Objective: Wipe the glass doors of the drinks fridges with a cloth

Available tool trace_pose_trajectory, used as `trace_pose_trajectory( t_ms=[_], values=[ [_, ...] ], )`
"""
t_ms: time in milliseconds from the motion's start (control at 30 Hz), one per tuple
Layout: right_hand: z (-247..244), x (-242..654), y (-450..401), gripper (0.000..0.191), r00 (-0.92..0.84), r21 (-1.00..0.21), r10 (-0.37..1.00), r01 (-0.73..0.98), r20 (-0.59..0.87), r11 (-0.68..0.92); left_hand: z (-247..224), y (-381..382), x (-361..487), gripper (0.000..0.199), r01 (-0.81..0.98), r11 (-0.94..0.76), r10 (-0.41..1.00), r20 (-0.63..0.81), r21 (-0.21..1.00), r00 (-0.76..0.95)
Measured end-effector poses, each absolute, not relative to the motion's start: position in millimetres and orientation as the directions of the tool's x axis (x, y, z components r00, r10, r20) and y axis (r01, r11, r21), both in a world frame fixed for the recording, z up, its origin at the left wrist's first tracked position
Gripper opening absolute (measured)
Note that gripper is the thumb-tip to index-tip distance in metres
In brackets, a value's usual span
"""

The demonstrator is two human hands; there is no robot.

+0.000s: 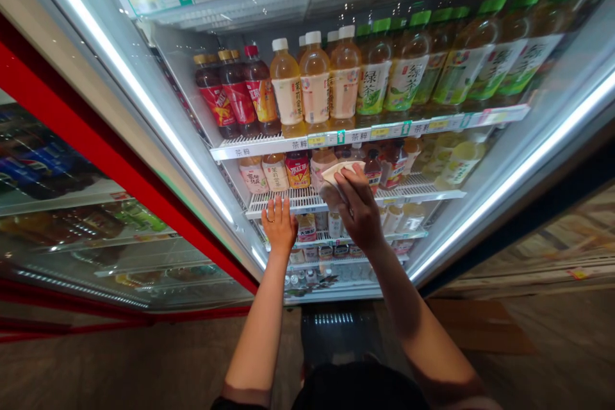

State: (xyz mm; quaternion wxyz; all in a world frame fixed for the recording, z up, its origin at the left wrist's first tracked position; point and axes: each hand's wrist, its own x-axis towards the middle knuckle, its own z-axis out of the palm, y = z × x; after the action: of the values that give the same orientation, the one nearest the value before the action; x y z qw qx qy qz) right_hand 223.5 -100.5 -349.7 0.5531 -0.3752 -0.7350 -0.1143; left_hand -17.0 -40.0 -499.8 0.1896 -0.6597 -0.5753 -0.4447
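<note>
My right hand (358,208) holds a folded pale cloth (342,170) in front of the second row of bottles in a lit drinks fridge. A faint pale double of the cloth shows just below it, like a reflection in glass. Lower and to the left, my left hand (279,225) is raised with its fingers stretched out and nothing in it. It is close to the front edge of a white wire shelf (259,205); whether it touches the glass I cannot tell. Behind the hands stand tea bottles, among them a red-labelled one (298,170), partly hidden by the cloth and fingers.
Above, a shelf holds white-capped bottles (314,80) and green-capped bottles (406,73), with a price strip (369,134) along its edge. A red frame (144,160) borders another fridge at left. Flat cardboard (473,327) lies on the floor at right.
</note>
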Motion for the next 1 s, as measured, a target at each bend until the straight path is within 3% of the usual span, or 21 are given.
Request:
trace_pose_trajectory(
  t_ms=[100,300,433,633,767,1000],
  values=[
    [-351,222,-103,0.074,-0.164,-0.213,0.409,0.651,0.898,0.729,-500,-40,-17,0.053,0.934,-0.259,0.581,0.812,0.248,-0.055],
    [-351,229,-105,0.067,-0.058,-0.257,0.402,0.686,0.914,0.681,-499,-40,-17,0.051,0.937,-0.260,0.557,0.829,0.232,-0.050],
    [-339,221,-103,0.070,-0.094,-0.245,0.421,0.692,0.902,0.679,-496,-41,-15,0.052,0.933,-0.263,0.576,0.816,0.245,-0.052],
    [-345,217,-104,0.069,-0.098,-0.228,0.385,0.665,0.918,0.711,-491,-45,-14,0.049,0.962,-0.232,0.489,0.872,0.145,-0.014],
    [-344,214,-103,0.071,-0.051,-0.262,0.401,0.682,0.915,0.683,-488,-48,-14,0.051,0.956,-0.239,0.527,0.850,0.168,-0.018],
    [-341,204,-104,0.073,-0.148,-0.228,0.428,0.669,0.892,0.707,-477,-59,-17,0.055,0.942,-0.287,0.602,0.798,0.173,0.037]
  ],
)
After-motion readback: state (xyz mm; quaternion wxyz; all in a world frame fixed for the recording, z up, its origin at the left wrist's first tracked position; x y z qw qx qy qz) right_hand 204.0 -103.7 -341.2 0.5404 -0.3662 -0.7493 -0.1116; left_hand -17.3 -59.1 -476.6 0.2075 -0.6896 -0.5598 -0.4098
